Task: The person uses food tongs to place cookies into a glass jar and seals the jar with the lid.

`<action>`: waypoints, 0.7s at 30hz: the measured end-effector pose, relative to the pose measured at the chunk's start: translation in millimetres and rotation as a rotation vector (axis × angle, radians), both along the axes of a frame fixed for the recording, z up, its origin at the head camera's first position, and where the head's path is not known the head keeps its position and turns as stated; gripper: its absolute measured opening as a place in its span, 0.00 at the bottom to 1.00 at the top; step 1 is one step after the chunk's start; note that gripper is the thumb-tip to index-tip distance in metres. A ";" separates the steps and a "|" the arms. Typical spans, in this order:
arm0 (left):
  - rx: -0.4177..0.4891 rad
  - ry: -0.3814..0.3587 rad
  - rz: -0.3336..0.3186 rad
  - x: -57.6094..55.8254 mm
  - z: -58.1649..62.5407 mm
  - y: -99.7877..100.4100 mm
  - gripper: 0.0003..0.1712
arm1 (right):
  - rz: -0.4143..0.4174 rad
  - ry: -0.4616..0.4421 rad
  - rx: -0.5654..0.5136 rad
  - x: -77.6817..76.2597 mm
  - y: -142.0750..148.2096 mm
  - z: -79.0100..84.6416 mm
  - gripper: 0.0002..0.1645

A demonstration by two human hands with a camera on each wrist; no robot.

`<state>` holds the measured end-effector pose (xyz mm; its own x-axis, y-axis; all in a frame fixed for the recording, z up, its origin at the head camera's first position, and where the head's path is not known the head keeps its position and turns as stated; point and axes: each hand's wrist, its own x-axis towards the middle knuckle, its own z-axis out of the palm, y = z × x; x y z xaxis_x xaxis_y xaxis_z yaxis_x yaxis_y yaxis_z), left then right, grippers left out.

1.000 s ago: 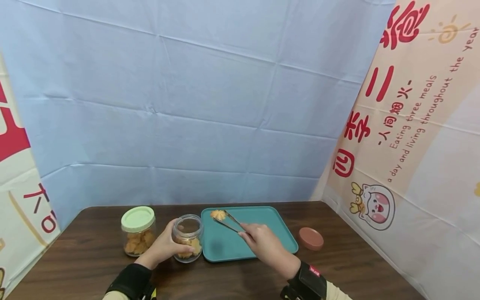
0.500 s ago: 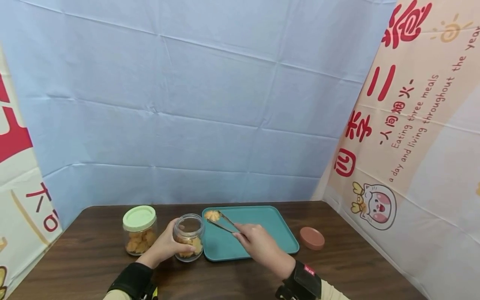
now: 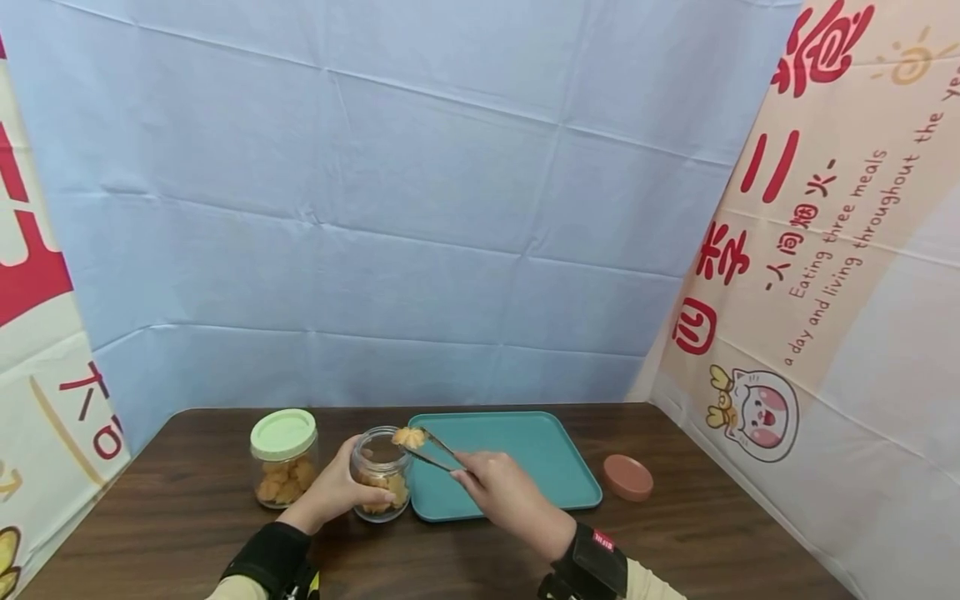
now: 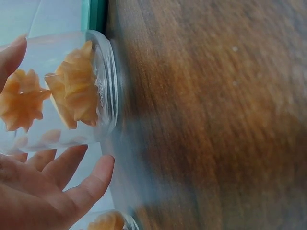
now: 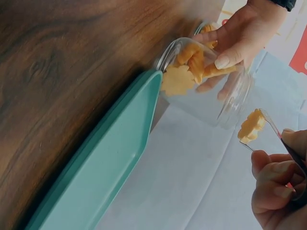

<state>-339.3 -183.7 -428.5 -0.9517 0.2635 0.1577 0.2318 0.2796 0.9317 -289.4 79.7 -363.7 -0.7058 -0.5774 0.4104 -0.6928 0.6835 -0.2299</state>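
My left hand (image 3: pixel 335 490) grips an open clear jar (image 3: pixel 378 467) from its left side, fingers and thumb round the glass. Several flower-shaped piped cookies (image 4: pixel 76 88) lie in the bottom of it. Metal tongs (image 3: pixel 429 459) are held in my right hand (image 3: pixel 510 496), between thumb and fingers. A single golden cookie (image 5: pixel 251 126) sits pinched between the tong tips, above the table. In the head view that cookie overlaps the right side of the jar's mouth; the right wrist view shows it apart from the jar, just beyond the rim.
A teal tray (image 3: pixel 517 442) lies right beside the jar, with the tongs over its left part. To the left stands a second jar (image 3: pixel 285 467) of cookies with a pale green lid. A reddish-pink round lid (image 3: pixel 628 477) rests on the dark wooden table (image 3: pixel 697 533), right of the tray.
My right hand has moved left with the tongs and cookie, from over the tray's upper left corner to the jar's mouth. The left hand keeps its grip on the jar.
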 end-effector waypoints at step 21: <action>-0.003 -0.012 0.027 4.1 2.7 1.5 0.58 | 0.000 -0.105 -0.053 -7.7 -19.0 -10.5 0.19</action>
<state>-335.2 -182.2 -425.8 -0.9602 0.2385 0.1451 0.2126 0.2881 0.9337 -297.1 60.6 -374.2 -0.7464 -0.5572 0.3640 -0.6632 0.6682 -0.3371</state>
